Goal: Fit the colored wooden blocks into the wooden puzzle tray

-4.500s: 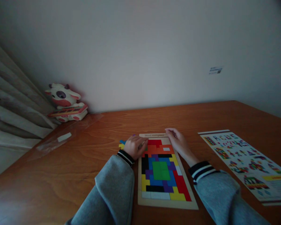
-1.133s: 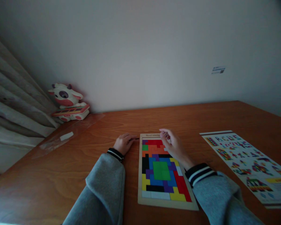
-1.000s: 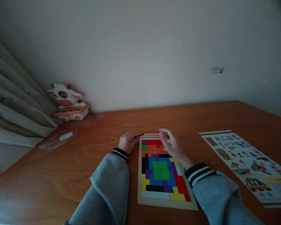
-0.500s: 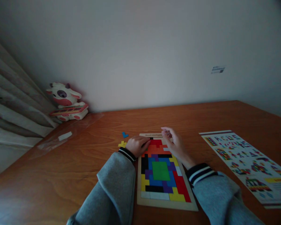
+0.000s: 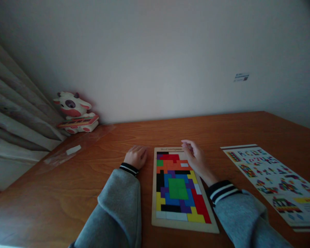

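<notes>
The wooden puzzle board (image 5: 155, 220) lies flat before me, largely filled with coloured block pieces, among them a green block (image 5: 177, 188) at its middle. Left of its upper part, palm down on the table, is my left hand (image 5: 135, 157). Its fingers are curled and pressed together, and the fingertips are hidden; the spot where loose blue and yellow pieces lay is covered. Over the upper right edge of the board my right hand (image 5: 195, 156) is held with thumb and fingers curled together. Whether anything is inside either hand cannot be seen.
A printed pattern sheet (image 5: 267, 175) lies to the right on the wooden table (image 5: 67, 203). At the back left stands a toy cow with a keyboard (image 5: 77, 113), beside a curtain (image 5: 18, 120). Clear film with a white label (image 5: 73, 150) lies near it.
My left hand has moved left off the board, onto the place of the loose pieces. A small green piece at the board's left now shows. My right hand has barely moved.
</notes>
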The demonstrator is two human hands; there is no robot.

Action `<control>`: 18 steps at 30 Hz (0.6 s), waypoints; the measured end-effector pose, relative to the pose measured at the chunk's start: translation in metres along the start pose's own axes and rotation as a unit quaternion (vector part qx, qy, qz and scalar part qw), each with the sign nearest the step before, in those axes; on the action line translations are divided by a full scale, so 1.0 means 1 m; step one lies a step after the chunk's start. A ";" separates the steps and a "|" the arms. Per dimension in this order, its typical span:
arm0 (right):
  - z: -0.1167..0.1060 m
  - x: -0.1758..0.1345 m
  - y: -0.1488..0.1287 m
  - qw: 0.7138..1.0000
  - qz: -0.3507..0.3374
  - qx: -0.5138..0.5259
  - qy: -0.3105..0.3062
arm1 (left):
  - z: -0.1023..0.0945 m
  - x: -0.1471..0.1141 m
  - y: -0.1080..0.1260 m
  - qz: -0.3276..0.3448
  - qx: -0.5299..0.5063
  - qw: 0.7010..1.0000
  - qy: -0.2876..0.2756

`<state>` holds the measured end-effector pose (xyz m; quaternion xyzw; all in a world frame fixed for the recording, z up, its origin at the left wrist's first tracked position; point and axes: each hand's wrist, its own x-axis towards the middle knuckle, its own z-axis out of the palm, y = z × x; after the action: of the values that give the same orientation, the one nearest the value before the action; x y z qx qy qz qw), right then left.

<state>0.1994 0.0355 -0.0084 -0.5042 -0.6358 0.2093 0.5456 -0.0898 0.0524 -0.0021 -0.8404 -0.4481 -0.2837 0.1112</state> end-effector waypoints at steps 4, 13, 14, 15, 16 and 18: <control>0.001 0.000 0.002 1.000 0.013 -0.002 -0.001 | -0.016 -0.015 -0.028 0.011 -0.017 0.999 -0.026; 0.001 -0.001 0.004 1.000 0.015 0.000 -0.011 | -0.038 -0.034 -0.043 0.003 -0.060 0.992 -0.107; 0.001 -0.001 0.003 1.000 0.016 -0.004 -0.014 | -0.038 -0.034 -0.043 0.005 -0.065 0.992 -0.104; 0.001 -0.001 0.002 1.000 0.019 -0.006 -0.018 | -0.036 -0.033 -0.042 0.004 -0.069 0.992 -0.102; 0.001 -0.001 0.001 1.000 0.021 -0.008 -0.020 | -0.035 -0.033 -0.041 0.000 -0.073 0.992 -0.100; 0.001 -0.001 0.000 0.999 0.022 -0.010 -0.023 | -0.031 -0.031 -0.040 -0.017 -0.090 0.991 -0.097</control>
<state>0.1983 0.0344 -0.0091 -0.5187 -0.6387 0.2266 0.5213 -0.1474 0.0401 0.0026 -0.8627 -0.4439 -0.2420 -0.0143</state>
